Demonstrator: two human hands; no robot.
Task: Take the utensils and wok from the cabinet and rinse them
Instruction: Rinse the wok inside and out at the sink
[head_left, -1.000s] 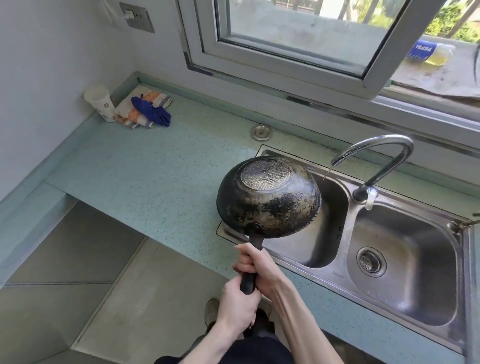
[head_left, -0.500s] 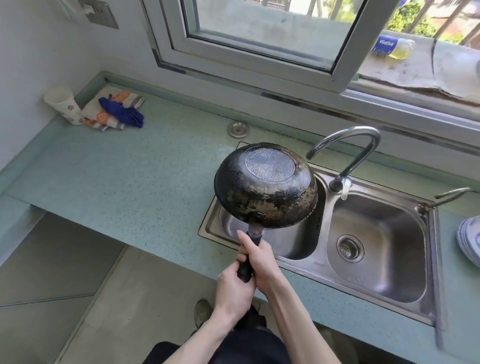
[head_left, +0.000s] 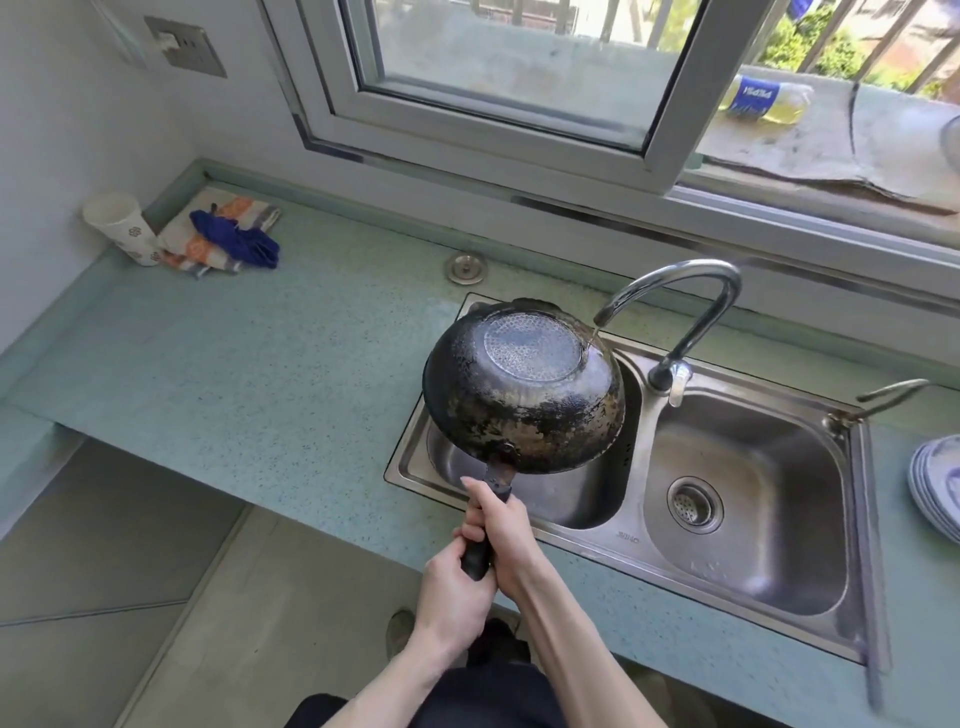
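Both hands are wrapped round the black handle of the wok (head_left: 524, 395), the left hand (head_left: 452, 592) curled tight at the butt end and the right hand (head_left: 501, 530) gripping just above it, nearer the bowl. The wok is held upside down and tilted over the left basin of the steel sink (head_left: 753, 613), its scorched underside facing up. What has changed in the last second is its place under the tap (head_left: 691, 301): earlier the thin stream fell clear of the pan's right edge, and now the wok has been carried to the right so the water lands on the rim of its flat base and runs down the far side. That suggests the rinse of the outside has only just begun; most of the blackened surface looks barely wetted, and the inside cannot be seen. No utensils show in the sink or on the worktop (head_left: 260, 374), so that part of the job seems yet to come
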